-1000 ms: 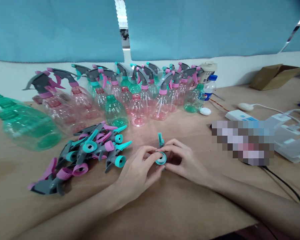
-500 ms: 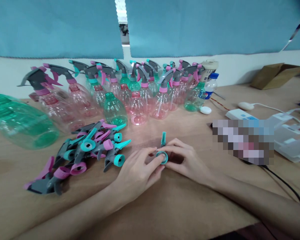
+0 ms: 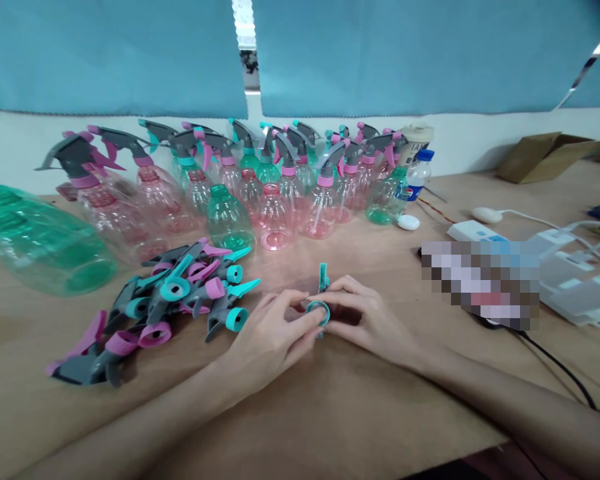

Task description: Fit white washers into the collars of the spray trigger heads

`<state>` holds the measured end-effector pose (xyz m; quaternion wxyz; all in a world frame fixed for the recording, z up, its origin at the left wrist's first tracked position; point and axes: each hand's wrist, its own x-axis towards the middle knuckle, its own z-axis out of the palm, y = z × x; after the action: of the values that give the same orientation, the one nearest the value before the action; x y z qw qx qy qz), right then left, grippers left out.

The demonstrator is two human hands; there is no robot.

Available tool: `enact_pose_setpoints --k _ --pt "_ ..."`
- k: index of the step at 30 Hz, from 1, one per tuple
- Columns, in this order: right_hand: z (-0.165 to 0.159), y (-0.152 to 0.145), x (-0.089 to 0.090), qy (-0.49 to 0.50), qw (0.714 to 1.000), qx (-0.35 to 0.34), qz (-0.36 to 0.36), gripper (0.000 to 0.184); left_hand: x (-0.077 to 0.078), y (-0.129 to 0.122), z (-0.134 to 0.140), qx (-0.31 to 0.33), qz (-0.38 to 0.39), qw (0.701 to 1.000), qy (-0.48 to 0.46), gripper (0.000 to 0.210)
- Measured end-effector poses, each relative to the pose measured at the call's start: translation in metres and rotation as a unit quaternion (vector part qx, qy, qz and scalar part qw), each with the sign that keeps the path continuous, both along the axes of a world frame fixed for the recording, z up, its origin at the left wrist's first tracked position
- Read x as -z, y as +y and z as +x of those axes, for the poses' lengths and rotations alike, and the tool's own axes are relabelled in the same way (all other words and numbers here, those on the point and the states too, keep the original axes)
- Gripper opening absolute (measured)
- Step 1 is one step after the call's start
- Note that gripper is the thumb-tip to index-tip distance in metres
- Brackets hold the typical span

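Note:
Between both hands, over the front middle of the table, is a teal and grey trigger spray head, its round teal collar facing up toward me. My left hand is closed on it, the thumb pressed into the collar's opening. From the other side my right hand grips it, fingers curled round the body, most of which they hide. Left of my hands lies a pile of loose trigger spray heads with grey bodies and pink or teal collars. Just behind stand a green bottle without a head and a pink one.
Rows of pink and green spray bottles, many with heads on, line the back. Large green bottles lie at far left. To the right are a blue-capped bottle, a power strip, a blurred-out phone and a cardboard box.
The view has shifted slightly. Both hands still hold the spray head, and the left thumb stays in its collar. A small piece of teal now shows below the fingers.

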<state>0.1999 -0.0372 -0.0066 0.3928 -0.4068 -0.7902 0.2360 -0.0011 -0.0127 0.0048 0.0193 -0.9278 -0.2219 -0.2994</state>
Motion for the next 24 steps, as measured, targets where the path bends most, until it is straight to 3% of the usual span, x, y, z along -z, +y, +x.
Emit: enact_pose_setpoints --k 6,13,19,24 --pt "0.0003 0.0035 0.0003 -0.02 1.0 -0.012 0.005 0.031 0.0028 -0.0003 0.0003 -0.059 0.024 0.998 -0.027 0.014" --pt "0.0007 0.0006 -0.0004 -0.018 1.0 0.006 -0.005 0.029 0.002 -0.002 0.0027 -0.02 0.008 1.0 -0.01 0.017" --pt "0.0006 0.0014 -0.0021 -0.03 1.0 -0.002 0.005 0.03 -0.0006 -0.0012 0.0031 -0.038 0.01 0.999 0.006 0.012" --pt "0.0001 0.0016 -0.0006 -0.025 1.0 -0.001 0.006 0.03 -0.0006 -0.003 0.0048 -0.042 -0.04 0.998 -0.008 0.015"
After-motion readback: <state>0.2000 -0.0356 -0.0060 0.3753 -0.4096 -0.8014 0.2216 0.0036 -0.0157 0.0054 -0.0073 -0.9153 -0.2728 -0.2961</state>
